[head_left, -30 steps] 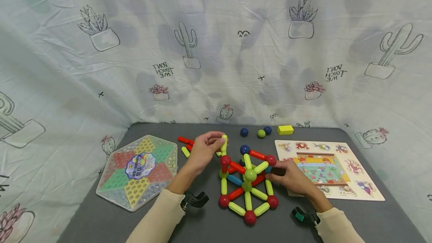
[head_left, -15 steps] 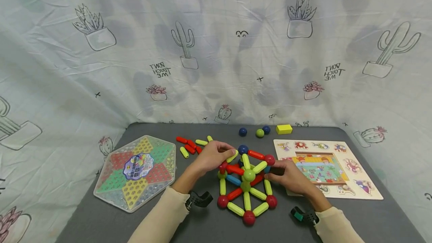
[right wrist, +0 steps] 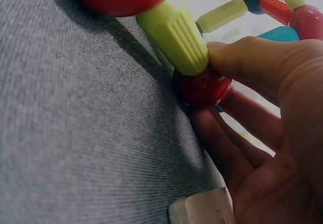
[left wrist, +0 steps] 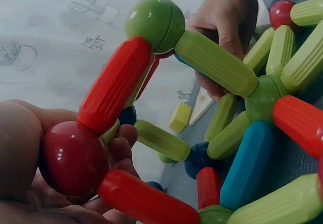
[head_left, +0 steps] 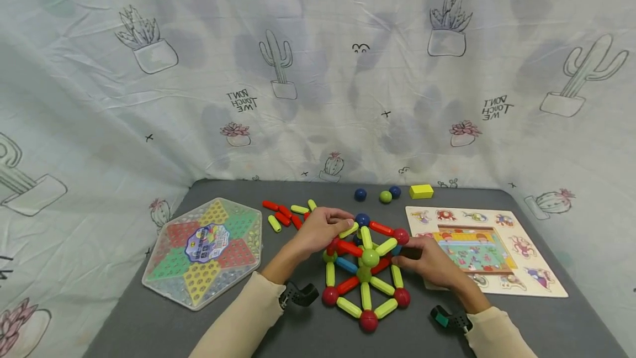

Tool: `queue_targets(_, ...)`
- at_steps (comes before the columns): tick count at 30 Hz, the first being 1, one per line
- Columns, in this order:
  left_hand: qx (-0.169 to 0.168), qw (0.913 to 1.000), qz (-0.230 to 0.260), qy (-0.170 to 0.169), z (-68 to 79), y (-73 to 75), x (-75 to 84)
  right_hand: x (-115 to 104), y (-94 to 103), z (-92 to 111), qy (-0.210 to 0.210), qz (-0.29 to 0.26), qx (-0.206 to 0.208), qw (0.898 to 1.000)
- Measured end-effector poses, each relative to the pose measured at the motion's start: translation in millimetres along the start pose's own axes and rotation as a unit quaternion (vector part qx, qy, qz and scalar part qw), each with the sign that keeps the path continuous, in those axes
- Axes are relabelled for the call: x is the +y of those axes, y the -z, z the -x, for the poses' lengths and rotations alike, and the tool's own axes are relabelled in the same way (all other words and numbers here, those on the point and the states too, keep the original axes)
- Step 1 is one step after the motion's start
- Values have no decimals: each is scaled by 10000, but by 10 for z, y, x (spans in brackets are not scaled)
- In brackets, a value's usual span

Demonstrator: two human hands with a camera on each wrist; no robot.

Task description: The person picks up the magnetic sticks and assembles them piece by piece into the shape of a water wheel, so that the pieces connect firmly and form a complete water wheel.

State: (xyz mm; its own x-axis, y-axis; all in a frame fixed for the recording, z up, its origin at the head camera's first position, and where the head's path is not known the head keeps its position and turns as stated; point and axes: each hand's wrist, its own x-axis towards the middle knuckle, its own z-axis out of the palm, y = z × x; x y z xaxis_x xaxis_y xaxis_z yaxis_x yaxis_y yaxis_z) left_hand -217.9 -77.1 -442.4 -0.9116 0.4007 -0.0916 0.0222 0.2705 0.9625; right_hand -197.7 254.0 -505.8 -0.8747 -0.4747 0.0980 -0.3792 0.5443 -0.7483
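A magnetic stick-and-ball structure (head_left: 365,286) of red, yellow-green and blue rods and coloured balls stands on the table. My left hand (head_left: 318,231) pinches a yellow-green rod (head_left: 349,230) at the structure's upper left, between a red ball (left wrist: 75,158) and a blue ball (head_left: 362,220). That rod is mostly hidden by the red ball and fingers in the left wrist view. On the right side, my right hand (head_left: 427,261) grips a low red ball (right wrist: 202,88) with thumb and fingers. A yellow-green rod (right wrist: 174,37) joins that ball.
Loose red and yellow-green rods (head_left: 284,212) lie behind my left hand. Farther back are loose balls (head_left: 385,196) and a yellow block (head_left: 421,191). A hexagonal Chinese checkers box (head_left: 169,286) lies left, a wooden puzzle board (head_left: 541,256) right.
My left hand has come right and down, bringing the yellow-green rod from upright above the red ball to a slant toward the blue ball. My right hand stays in place.
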Motion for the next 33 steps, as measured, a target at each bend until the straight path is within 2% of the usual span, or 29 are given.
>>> queue_targets(6,44,9998,176,73,7,-4,-51,-12,-14,11,-21,-156,-76,9998)
queue_targets(10,-59,9991,413,-52,71,120,-177,-24,-24,0,11,-168,-92,9998)
queue_targets(12,-141,9990,382,-158,123,211,-275,-27,-28,-7,-18,-138,-90,9999)
queue_targets(14,-339,9989,68,-330,177,296,-386,-26,-29,-14,-51,-120,-103,9999)
queue_targets(16,-581,9957,-473,-551,229,355,-489,-25,-30,-18,-64,-94,-99,9999)
queue_targets(19,-799,9822,-1290,-1108,252,377,-618,-20,-25,-17,-45,-59,-61,10000)
queue_targets(22,-555,9694,-1784,-1594,229,337,-692,-19,-15,-13,-12,-64,-19,10000)
queue_targets(25,-171,9621,-2035,-1804,200,290,-721,-20,-5,-10,57,-79,-39,9999)
queue_targets(28,24,9605,-2108,-1819,185,259,-729,-21,7,-8,161,-222,-170,9995)
queue_targets(33,105,9586,-2130,-1886,155,237,-737,-29,32,-3,322,-722,-562,9953)
